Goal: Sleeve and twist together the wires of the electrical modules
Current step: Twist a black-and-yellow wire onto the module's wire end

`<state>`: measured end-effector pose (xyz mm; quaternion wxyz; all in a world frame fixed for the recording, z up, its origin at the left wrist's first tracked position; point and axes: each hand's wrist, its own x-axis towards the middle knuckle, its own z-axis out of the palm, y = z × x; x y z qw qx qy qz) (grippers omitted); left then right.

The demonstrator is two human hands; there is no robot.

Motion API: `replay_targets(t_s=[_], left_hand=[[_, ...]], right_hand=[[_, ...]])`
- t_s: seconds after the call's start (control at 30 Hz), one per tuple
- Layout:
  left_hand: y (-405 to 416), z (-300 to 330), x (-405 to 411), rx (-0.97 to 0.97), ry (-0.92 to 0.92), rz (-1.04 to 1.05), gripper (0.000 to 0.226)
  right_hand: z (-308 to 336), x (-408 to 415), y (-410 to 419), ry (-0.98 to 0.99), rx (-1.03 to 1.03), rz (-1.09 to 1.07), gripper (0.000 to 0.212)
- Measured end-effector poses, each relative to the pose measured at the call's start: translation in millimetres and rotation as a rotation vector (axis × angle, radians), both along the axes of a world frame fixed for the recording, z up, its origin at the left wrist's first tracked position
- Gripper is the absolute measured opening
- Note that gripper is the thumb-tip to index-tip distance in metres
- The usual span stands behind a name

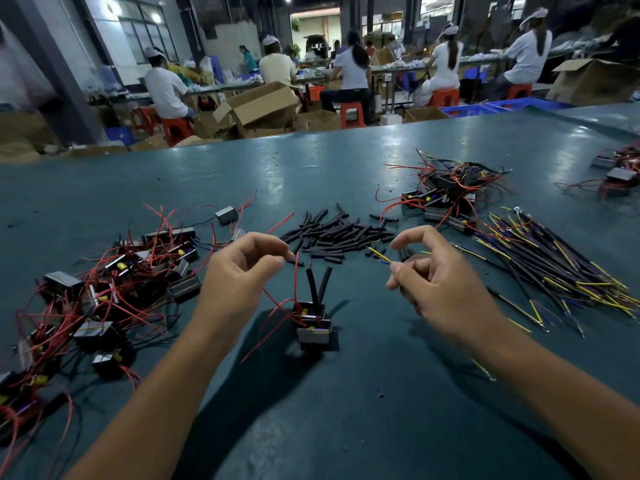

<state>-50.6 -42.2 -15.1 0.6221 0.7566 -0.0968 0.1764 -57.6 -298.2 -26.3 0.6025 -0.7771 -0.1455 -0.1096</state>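
Note:
Two small black electrical modules [313, 325] sit together on the green table [346, 393] between my hands. Two black sleeves [313, 287] stand up from them on their wires, and thin red wires [295, 278] rise beside them. My left hand [239, 271] hovers above and left of the modules, thumb and forefinger pinching the tip of a red wire. My right hand [436, 275] is to the right and pinches a cable with yellow and blue wire ends [379, 256] that point left.
Loose black sleeves [332, 233] lie heaped behind the hands. A pile of modules with red wires [110, 289] fills the left. Another module pile [446, 192] sits at the back right, and a bundle of yellow and blue cables [554, 271] lies at the right. Workers sit beyond the table.

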Motion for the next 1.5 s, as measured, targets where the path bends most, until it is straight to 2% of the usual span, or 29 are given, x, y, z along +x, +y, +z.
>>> replay_targets(t_s=[0.07, 0.13, 0.2, 0.33, 0.37, 0.43, 0.5, 0.57, 0.7, 0.8, 0.93, 1.13, 1.23, 1.4, 1.5], left_hand=[[1.6, -1.9, 0.5, 0.027, 0.092, -0.062, 0.010], [2.4, -3.0, 1.7, 0.041, 0.169, -0.102, 0.016], [1.4, -1.8, 2.3, -0.018, 0.240, -0.141, 0.035], [3.5, 1.3, 4.9, -0.342, 0.470, -0.329, 0.073], [4.1, 0.1, 5.1, -0.390, 0.512, -0.345, 0.073], [2.9, -3.2, 4.6, -0.375, 0.549, -0.306, 0.054], [0.8, -6.3, 3.5, -0.288, 0.507, -0.289, 0.024], [-0.6, -7.7, 1.7, -0.222, 0.447, -0.329, 0.012], [-6.9, -11.0, -1.2, -0.066, 0.333, -0.341, 0.027], [-11.9, -11.5, -3.4, 0.009, 0.253, -0.313, 0.023], [-21.0, -12.5, -9.2, 0.015, 0.201, -0.339, 0.016], [-33.4, -14.5, -14.5, 0.108, 0.137, -0.324, 0.021], [-32.4, -16.1, -13.1, 0.149, 0.132, -0.316, 0.015], [-31.4, -17.2, -12.3, 0.237, 0.071, -0.254, 0.012], [-31.4, -15.7, -14.5, 0.244, 0.030, -0.234, 0.014]], right_hand=[[-0.6, -0.1, 0.2, -0.031, -0.023, 0.002, 0.022], [-1.0, -0.8, 0.4, -0.058, -0.065, -0.001, 0.025], [-0.9, -1.5, 1.0, -0.071, -0.085, 0.002, 0.026], [-0.7, -1.9, 1.1, -0.061, -0.092, 0.005, 0.025], [-0.3, -2.1, 1.0, -0.058, -0.094, 0.003, 0.025], [0.9, -3.3, 0.8, -0.061, -0.111, -0.002, 0.023], [2.1, -4.6, 0.7, -0.069, -0.143, -0.003, 0.023], [3.8, -5.9, 1.2, -0.072, -0.179, -0.004, 0.023], [7.6, -8.4, 0.7, -0.049, -0.178, 0.008, 0.020], [11.2, -9.5, -0.4, -0.060, -0.239, 0.027, 0.016], [13.6, -10.9, -3.3, -0.035, -0.321, 0.079, 0.012], [16.8, -13.5, -5.1, -0.037, -0.391, 0.155, 0.026], [17.8, -13.2, -4.9, -0.033, -0.398, 0.172, 0.027], [18.0, -13.8, -4.0, -0.045, -0.430, 0.178, 0.013], [16.5, -14.3, -3.2, -0.055, -0.458, 0.172, 0.014]])
